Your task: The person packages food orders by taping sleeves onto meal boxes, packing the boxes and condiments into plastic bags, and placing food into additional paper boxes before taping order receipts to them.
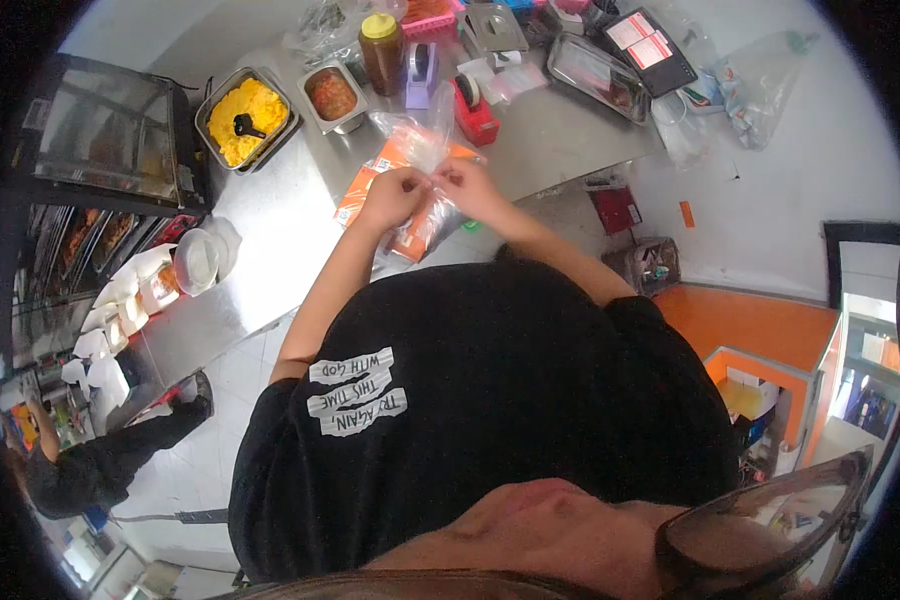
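Bag (428, 150), one, clear plastic, left hand (395, 195) and right hand (467, 188) pinching its gathered neck, two tape dispensers (477, 124) beyond

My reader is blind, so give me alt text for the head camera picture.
A person's left hand and right hand pinch a clear plastic bag with orange packaging showing through. Beyond stand a yellow-capped bottle, a purple tape dispenser and a red tape dispenser; a pan of yellow food sits left.
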A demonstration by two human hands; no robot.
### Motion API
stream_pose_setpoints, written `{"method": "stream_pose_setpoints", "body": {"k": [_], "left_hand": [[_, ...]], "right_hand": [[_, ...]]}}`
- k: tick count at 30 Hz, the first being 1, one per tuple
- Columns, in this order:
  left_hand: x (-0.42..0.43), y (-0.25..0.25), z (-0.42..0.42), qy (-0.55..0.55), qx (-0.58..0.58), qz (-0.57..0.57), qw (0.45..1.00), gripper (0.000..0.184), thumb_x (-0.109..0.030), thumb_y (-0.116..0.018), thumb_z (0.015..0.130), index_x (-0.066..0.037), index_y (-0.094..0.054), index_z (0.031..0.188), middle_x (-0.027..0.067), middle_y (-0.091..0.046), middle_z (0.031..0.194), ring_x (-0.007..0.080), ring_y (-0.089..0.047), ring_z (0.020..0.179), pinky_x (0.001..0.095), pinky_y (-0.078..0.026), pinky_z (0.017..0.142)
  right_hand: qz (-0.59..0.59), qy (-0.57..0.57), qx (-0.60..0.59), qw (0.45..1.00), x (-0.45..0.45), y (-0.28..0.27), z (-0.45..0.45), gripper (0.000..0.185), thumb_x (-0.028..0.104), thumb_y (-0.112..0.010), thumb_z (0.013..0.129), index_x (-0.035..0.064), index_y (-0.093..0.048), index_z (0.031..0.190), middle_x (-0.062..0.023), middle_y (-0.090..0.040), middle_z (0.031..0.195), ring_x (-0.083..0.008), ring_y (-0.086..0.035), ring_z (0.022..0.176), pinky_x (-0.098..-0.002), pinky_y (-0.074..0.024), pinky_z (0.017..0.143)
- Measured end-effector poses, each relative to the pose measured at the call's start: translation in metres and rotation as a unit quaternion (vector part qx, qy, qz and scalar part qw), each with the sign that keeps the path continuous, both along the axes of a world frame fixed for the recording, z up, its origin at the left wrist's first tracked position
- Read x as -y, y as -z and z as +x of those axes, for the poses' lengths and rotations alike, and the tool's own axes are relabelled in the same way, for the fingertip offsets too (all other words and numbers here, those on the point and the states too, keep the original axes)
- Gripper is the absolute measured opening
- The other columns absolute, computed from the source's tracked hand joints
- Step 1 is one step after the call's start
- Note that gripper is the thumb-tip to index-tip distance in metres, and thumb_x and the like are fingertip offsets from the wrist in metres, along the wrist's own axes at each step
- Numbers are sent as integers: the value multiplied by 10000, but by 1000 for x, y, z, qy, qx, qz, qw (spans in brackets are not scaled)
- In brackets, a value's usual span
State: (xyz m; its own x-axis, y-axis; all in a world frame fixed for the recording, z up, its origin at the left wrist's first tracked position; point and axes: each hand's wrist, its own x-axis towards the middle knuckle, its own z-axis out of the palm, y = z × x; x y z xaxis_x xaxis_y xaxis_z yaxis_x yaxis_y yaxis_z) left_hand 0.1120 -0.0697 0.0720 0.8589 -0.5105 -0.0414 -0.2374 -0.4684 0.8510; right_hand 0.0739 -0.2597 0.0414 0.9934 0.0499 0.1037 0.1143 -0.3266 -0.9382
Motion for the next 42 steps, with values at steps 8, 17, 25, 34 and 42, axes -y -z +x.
{"method": "stream_pose_setpoints", "body": {"k": [8, 17, 25, 34, 42], "left_hand": [[10, -11, -15, -94, -17, -8, 995, 186, -181, -676, 830, -22, -603, 767, 72, -620, 662, 142, -578, 604, 303, -473, 574], [22, 7, -38, -28, 158, -15, 987, 323, -208, -701, 862, 37, -545, 1004, 113, -541, 873, 209, -522, 793, 332, -461, 732], [24, -30, -85, 100, 435, 344, 826, 716, -267, -688, 751, 37, -405, 1334, 224, -491, 1297, 396, -508, 1157, 496, -434, 970], [125, 7, -128, -22, 541, 223, 811, 665, -138, -618, 760, 14, -395, 1368, 245, -457, 1328, 426, -453, 1218, 516, -380, 1015], [279, -82, -286, 247, 371, 21, 895, 580, -28, -607, 796, 11, -432, 1348, 234, -454, 1334, 415, -422, 1245, 483, -313, 1079]], "right_hand": [[26, -101, -34, 994, 10, -3, 8, 174, 164, -680, 867, 23, -695, 969, -80, -709, 884, -130, -647, 779, -307, -528, 712], [75, -236, -47, 968, 82, -58, -119, 264, 301, -646, 914, 43, -654, 970, -6, -662, 882, -104, -574, 826, -321, -473, 756], [-8, 96, -29, 995, 251, -122, -347, 205, 220, -641, 904, 30, -650, 980, -24, -672, 911, -126, -597, 838, -302, -480, 769], [-261, 830, 214, 445, 434, -192, -702, 203, 149, -694, 826, 46, -624, 987, -88, -629, 946, -192, -593, 836, -328, -477, 718], [-594, 745, 4, 303, 483, -235, -762, 404, 226, -630, 822, 58, -592, 1188, -206, -440, 1379, -401, -362, 1303, -569, -270, 1041]]}}
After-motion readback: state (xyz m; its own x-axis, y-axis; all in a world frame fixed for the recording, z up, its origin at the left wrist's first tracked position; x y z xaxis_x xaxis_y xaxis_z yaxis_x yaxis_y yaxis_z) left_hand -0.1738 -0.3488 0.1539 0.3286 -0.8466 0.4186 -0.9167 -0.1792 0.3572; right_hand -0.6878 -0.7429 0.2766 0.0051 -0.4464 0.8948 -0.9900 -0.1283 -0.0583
